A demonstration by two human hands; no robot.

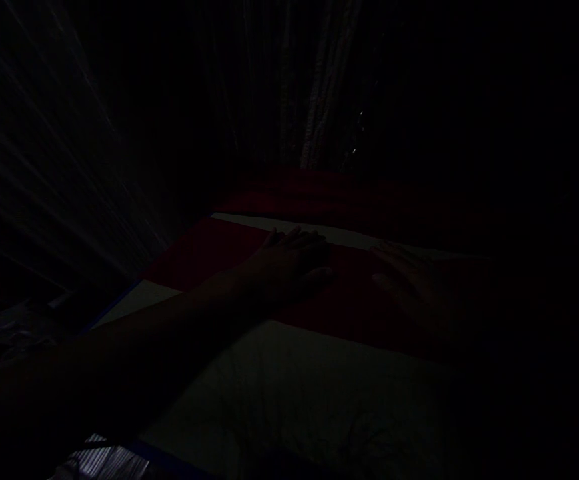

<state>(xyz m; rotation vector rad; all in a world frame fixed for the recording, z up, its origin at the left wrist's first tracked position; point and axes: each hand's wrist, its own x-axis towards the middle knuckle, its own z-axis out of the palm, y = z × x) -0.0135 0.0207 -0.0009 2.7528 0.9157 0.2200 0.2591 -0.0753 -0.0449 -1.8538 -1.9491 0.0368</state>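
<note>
In very dim light, a cloth [319,373] with red and pale bands and a blue edge lies spread out before me. My left hand [292,263] rests palm down on its red band [209,250], fingers spread and tips near a narrow pale stripe [344,237]. To the right, my right hand [409,273] reaches over the same band, its fingers stretched out and thumb apart. I see nothing held in either hand. Shadow hides most of the right forearm, and I cannot tell how firmly that hand touches the cloth.
Pale, crumpled material [14,327] lies beyond the blue edge at the left. A ribbed light-coloured thing [109,460] shows at the lower left. Folded hanging fabric, perhaps a curtain [69,133], rises at the upper left. The right side is too dark to make out.
</note>
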